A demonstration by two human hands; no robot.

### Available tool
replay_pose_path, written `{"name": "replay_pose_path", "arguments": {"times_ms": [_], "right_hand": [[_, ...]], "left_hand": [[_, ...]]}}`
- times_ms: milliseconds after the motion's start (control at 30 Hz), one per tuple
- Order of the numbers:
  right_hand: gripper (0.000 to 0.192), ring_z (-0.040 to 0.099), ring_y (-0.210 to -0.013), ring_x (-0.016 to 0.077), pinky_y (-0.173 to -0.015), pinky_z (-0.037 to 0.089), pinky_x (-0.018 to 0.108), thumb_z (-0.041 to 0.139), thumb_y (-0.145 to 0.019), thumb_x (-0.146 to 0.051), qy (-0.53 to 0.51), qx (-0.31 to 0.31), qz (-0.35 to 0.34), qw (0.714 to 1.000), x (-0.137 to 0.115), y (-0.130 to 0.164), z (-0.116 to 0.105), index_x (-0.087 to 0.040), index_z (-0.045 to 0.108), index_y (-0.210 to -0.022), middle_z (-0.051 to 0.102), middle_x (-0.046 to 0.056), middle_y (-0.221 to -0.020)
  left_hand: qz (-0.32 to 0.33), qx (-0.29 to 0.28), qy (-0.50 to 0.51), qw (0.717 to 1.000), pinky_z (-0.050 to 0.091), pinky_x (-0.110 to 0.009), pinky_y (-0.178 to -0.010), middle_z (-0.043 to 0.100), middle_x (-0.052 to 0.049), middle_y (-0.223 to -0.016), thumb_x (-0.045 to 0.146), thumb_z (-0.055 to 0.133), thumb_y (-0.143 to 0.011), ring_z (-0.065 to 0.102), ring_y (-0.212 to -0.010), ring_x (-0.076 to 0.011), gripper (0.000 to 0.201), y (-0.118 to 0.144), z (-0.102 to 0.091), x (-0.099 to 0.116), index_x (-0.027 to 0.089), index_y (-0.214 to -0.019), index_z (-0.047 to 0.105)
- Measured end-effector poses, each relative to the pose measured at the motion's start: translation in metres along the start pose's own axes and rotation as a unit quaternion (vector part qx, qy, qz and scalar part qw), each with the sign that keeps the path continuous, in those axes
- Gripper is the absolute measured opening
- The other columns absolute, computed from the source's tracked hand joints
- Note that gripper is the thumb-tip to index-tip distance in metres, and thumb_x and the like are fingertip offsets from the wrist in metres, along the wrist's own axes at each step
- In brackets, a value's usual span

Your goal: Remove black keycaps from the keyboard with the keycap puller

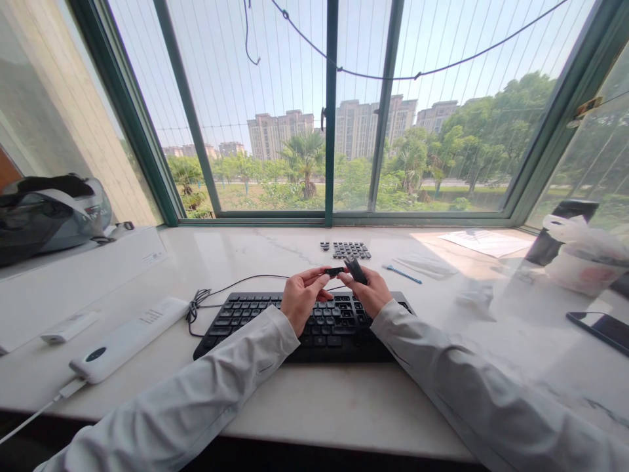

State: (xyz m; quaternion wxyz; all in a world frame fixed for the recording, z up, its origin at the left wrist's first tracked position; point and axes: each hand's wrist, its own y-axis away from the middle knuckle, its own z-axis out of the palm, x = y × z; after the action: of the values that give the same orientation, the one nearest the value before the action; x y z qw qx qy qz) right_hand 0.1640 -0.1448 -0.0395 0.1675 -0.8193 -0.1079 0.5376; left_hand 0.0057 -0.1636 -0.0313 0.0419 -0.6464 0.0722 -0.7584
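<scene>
A black keyboard (275, 321) lies on the white marble sill in front of me, its cable curling off to the left. Above its middle, my left hand (301, 298) pinches a small black keycap (335, 270) between thumb and fingers. My right hand (369, 292) holds a dark keycap puller tool (354, 267) right beside that keycap. Both arms wear white sleeves. A group of loose black keycaps (346, 250) is laid out on the sill behind the keyboard, toward the window.
A white power strip (128, 338) and a small white device (67, 327) lie at left, a helmet (49, 213) beyond. A blue-tipped swab (401, 273), papers (484, 241), a plastic bag over a tub (584, 252) and a phone (600, 328) are at right.
</scene>
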Motion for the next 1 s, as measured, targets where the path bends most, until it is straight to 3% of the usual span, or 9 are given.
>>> {"name": "replay_pose_path", "arguments": {"times_ms": [233,633,1000], "right_hand": [[0.031,0.056,-0.065,0.0185,-0.062,0.042,0.029,0.060,-0.074,-0.045,-0.008,0.001,0.016,1.000,-0.005,0.004,0.001,-0.018,0.070,-0.087,0.059,-0.001,-0.057],[0.035,0.058,-0.064,0.0191,-0.059,0.043,0.029,0.062,-0.070,-0.048,-0.035,0.021,0.031,0.999,0.003,0.002,0.007,-0.018,0.069,-0.087,0.062,0.001,-0.060],[0.043,0.052,-0.053,0.0169,-0.056,0.042,0.030,0.062,-0.071,-0.052,-0.067,0.025,0.058,0.996,0.003,0.005,0.011,-0.015,0.068,-0.093,0.053,-0.002,-0.050]], "left_hand": [[-0.024,0.005,0.031,0.999,0.055,-0.020,-0.062,0.074,-0.008,-0.085,0.025,0.070,-0.075,0.069,-0.064,-0.0128,0.035,0.002,0.002,0.000,0.011,-0.107,0.069],[-0.032,0.017,0.074,0.997,0.058,-0.023,-0.070,0.074,-0.010,-0.090,0.016,0.067,-0.077,0.071,-0.071,-0.0151,0.029,0.004,0.005,0.002,0.008,-0.104,0.069],[-0.022,0.019,0.097,0.995,0.059,-0.028,-0.079,0.074,-0.011,-0.089,0.016,0.068,-0.076,0.072,-0.075,-0.0170,0.028,0.007,0.007,0.004,0.006,-0.102,0.069]]}}
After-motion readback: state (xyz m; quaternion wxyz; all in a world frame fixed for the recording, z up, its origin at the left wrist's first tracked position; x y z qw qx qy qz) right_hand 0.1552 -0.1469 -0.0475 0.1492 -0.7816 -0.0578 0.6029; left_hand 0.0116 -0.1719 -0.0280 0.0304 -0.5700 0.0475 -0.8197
